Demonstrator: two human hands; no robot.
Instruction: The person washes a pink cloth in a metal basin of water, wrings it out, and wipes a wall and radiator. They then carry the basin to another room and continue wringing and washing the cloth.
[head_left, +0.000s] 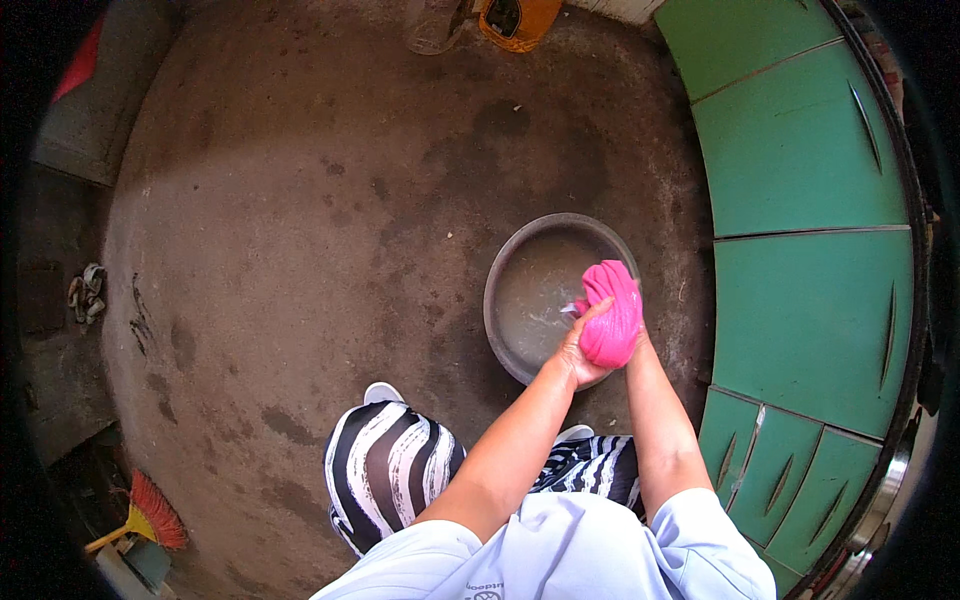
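A wet, bunched-up pink cloth (611, 322) is held over the right part of a round grey basin (498, 259). My left hand (583, 346) grips its left side, the thumb lying against the cloth. On the other side my right hand (640, 334) presses against the cloth; its fingers are mostly hidden behind it. Cloudy water (536, 300) stands in the basin, with splashes just left of the cloth. A small whitish piece shows beside my left thumb; I cannot tell what it is.
Green cabinets (810, 322) with handles line the right side, close to the basin. The concrete floor (285, 225) has dark damp patches. A red-bristled broom (156, 517) lies at lower left, a crumpled rag (88, 294) at far left. An orange container (521, 26) stands at the top.
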